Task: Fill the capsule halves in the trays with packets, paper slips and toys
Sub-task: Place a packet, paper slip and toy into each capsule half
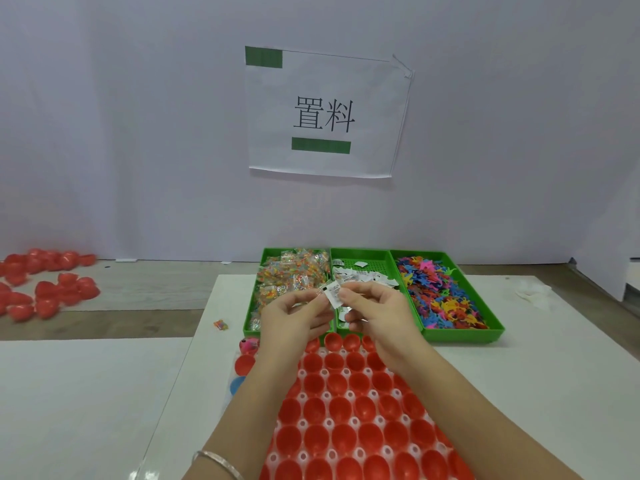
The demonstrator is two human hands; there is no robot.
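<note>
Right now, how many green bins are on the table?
3, side by side: left bin holds packets, middle bin paper slips, right bin toys. None appears hidden.

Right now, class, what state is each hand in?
Left hand: pinches the paper slip.
Right hand: pinches the same paper slip.

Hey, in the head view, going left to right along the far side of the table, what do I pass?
Loose red capsule halves → packets in a green tray → paper slips → colourful toys.
</note>
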